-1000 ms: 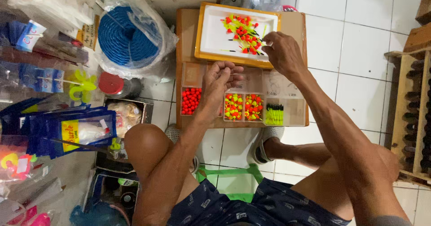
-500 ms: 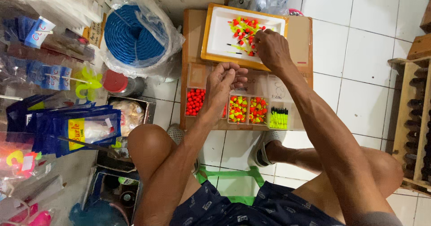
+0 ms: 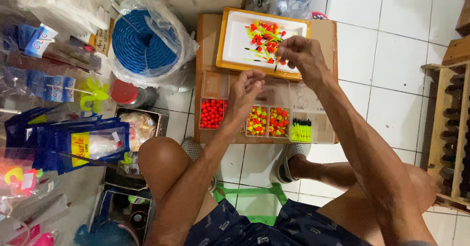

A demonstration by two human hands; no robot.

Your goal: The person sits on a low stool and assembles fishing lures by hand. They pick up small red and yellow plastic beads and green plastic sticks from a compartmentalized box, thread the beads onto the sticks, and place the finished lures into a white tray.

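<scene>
- The right hand (image 3: 299,53) hovers over the lower right part of the white tray (image 3: 234,50), upper centre of the frame; its grip is pressed together, pinching a thin dark stick (image 3: 277,66) that hangs down from the fingertips.
- The left hand (image 3: 247,87) sits just below the tray, above the clear sorting box (image 3: 313,106); its fingers are curled in loosely, and I cannot tell whether it holds anything.
- A loose pile of floats (image 3: 264,38), red, yellow and green with dark stems, lies in the middle of the tray, unsorted.
- In the box, centre of the frame, one cell at the left is full of red beads (image 3: 211,114), two middle cells hold mixed red-and-yellow floats (image 3: 268,121), and a cell at the right holds a small bundle of green sticks (image 3: 301,130).
- The upper row of cells in the box looks mostly empty, as far as the hands let it show.
- Judging by this, the sorting is well along but not finished: several cells are filled, while a fair pile remains in the tray.
- Tray and box both rest on a brown worktop (image 3: 208,40) set on the tiled floor.
- At the upper left, a bagged coil of blue rope (image 3: 144,43) stands just beside the worktop.
</scene>
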